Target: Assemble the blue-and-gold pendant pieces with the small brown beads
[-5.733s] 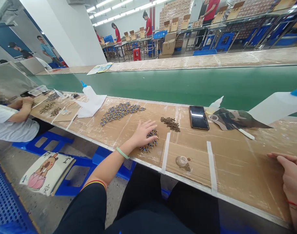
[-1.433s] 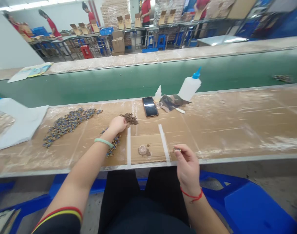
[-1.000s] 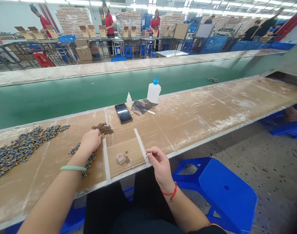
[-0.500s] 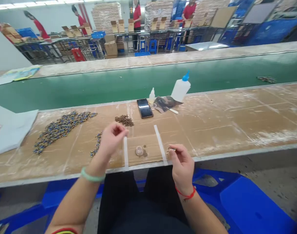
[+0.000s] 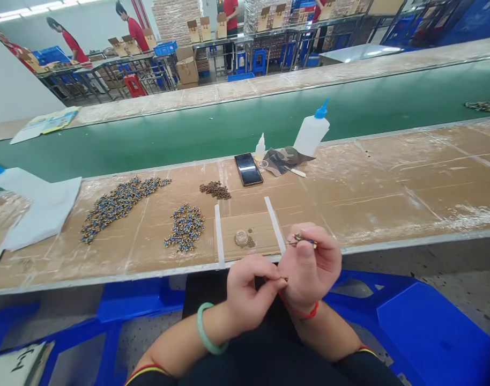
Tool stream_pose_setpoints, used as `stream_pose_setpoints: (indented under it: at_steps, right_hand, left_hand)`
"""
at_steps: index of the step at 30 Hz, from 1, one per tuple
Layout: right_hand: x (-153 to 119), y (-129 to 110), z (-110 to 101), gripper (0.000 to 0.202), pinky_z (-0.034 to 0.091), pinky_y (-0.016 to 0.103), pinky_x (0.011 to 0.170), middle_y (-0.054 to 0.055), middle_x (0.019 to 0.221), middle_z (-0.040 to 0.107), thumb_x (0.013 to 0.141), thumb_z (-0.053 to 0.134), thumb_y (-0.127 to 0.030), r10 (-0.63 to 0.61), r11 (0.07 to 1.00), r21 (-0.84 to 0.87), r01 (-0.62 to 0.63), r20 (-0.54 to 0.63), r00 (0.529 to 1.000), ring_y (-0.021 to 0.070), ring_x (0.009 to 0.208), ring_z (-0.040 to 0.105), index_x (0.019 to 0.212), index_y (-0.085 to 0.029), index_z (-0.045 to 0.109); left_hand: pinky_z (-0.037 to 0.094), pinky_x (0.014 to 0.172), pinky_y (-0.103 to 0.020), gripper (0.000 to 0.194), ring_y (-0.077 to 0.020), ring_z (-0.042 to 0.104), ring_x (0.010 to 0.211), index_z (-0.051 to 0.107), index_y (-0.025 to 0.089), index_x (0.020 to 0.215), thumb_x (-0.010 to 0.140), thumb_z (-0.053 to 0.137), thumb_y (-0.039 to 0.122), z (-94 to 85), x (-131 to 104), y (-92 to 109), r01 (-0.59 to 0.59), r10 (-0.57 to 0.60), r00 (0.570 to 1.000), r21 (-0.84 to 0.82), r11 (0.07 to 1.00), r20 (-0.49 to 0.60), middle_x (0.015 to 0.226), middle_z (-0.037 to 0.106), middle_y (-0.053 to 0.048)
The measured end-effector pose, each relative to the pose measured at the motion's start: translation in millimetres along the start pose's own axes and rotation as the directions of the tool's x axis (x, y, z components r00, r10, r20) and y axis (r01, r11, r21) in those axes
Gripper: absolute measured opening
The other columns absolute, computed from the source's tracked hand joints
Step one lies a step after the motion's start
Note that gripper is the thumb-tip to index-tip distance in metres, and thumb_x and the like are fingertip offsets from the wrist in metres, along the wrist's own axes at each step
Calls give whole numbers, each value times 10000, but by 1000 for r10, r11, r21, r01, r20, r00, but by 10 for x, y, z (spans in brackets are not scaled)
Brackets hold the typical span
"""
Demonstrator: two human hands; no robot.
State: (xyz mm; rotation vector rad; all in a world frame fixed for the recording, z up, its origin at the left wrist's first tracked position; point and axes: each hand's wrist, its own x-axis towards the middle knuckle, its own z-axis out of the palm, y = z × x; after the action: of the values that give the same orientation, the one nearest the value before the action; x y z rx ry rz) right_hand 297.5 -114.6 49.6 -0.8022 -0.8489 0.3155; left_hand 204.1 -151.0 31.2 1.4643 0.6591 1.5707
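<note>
A green conveyor belt [image 5: 180,136] runs behind the cardboard-covered workbench [image 5: 393,177], and a long heap of small blue-and-gold pieces [image 5: 115,208] spreads along its left part. At the bench's near edge the two hands work close together: the right hand [image 5: 310,271] is curled with thumb and forefinger pinched, while the left hand [image 5: 251,292] presses its fingertips together just below the right thumb. A second, rounder heap [image 5: 185,228] sits left of the white tape strips, with a pile of brown bits [image 5: 215,190] beyond it and a clear round pot [image 5: 241,238] between the strips.

Smallest are the held things. A blue-and-gold piece [image 5: 299,239], perhaps more than one, is gripped in the right fingers; a tiny brownish piece [image 5: 285,279] is pinched in the left, apparently just beside the right palm, though contact is hard to tell. The step probably calls for a light grip and steady wrists braced against each other; bringing both hands further over the cardboard seems wise, since a dropped piece could otherwise miss the bench
</note>
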Motion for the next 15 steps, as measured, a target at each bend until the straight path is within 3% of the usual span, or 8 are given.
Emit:
stream_pose_setpoints:
  at_steps: [3,7,11,15]
  right_hand:
    - [19,30,0,75,427,366,732,-2,802,596,894,711,-328,-5,1000,-3,4,-75,997,180,756,561,924,-260,704]
    - [26,80,-84,99,446,375,770,3,817,619,873,745,-323,53,998,-25,-55,-81,995,181,771,573,906,-240,702]
    - [19,144,-196,137,473,397,799,17,866,655,857,755,-325,126,992,-18,-127,-79,989,190,770,603,938,-218,728]
    - [57,157,-138,128,452,376,742,12,806,663,828,776,-298,216,976,47,-212,-87,973,188,724,593,913,-207,745]
  left_hand:
    - [499,666,-233,101,-123,643,690,752,201,851,897,817,263,40,-11,-40,170,-171,984,-45,984,-40,755,728,-21]
    - [482,696,-268,268,-143,613,727,811,184,810,826,878,443,78,43,-96,375,-372,927,-162,913,47,755,688,-39]
    - [503,748,-303,337,-165,623,776,838,175,795,748,925,497,123,48,-155,379,-381,925,-149,913,17,816,677,-58]
    - [545,780,-326,403,-175,642,769,857,146,847,771,893,540,89,58,-227,342,-341,939,-41,939,39,822,685,-79]
